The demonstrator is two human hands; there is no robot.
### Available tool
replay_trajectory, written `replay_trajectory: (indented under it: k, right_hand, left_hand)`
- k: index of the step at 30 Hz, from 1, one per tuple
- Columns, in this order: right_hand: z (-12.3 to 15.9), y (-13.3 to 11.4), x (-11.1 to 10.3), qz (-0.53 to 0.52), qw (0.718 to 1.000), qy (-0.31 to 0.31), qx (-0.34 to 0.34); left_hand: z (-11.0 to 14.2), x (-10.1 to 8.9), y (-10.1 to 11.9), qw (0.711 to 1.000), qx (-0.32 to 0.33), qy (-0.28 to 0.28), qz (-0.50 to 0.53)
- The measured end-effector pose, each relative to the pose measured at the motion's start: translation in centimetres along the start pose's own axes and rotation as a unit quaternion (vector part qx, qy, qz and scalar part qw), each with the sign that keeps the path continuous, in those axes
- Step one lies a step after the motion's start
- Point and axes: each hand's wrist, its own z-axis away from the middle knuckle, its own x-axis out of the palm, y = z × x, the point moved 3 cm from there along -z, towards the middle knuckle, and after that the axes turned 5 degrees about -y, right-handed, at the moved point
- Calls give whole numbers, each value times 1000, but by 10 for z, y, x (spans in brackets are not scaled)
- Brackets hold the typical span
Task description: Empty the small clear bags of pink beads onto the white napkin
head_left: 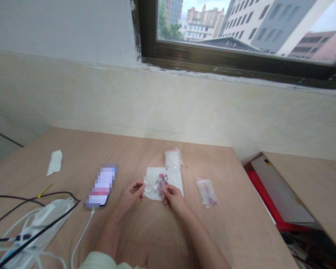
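My left hand [136, 189] is closed in a pinch on a piece of thin clear plastic [146, 184]. To its right, my right hand [173, 196] pinches the lower end of a bunch of small pink bead-like pieces [163, 178]. Clear film seems to lie around that bunch; whether it joins the plastic in my left hand I cannot tell. Both hands are over a white sheet of paper [175, 179]. A zip bag with whitish contents [172, 158] rests across the paper's far edge. Another clear zip bag [206, 191], with a few pink and purple bits, lies right of my right hand.
A phone [103, 185] with a lit, blurred screen is on the table left of my hands, its white cable [82, 234] running forward. A white power strip [52, 216] with tangled cords and a white scrap [55, 163] lie farther left. A window [240, 33] is above.
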Motion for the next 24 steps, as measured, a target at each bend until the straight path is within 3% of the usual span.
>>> replay_trajectory:
  k: [4,6,8,9,10,14,18,24]
  right_hand:
    - [2,2,0,5,1000,-14,2]
    - [1,-4,-10,69,997,13,-15]
    - [-4,-19,-35,191,974,115,-47]
    - [-8,-30,-54,278,935,212,-63]
    - [-14,-41,-73,304,912,266,-67]
    - [-49,-84,-148,379,840,382,-69]
    - [-87,-103,-191,444,803,394,-47]
    - [-107,-97,-204,500,780,375,-22]
  left_hand:
    - [-2,1,0,1000,7,-10,22]
    - [-3,-1,-1,999,11,-7,38]
    - [-2,-3,-4,998,4,6,62]
    - [-1,-4,-6,997,-5,13,76]
    - [0,-5,-8,996,-18,21,90]
    - [6,-5,-19,988,-65,15,141]
    - [8,-3,-25,980,-85,-4,182]
    - [2,-4,-27,975,-108,-6,193]
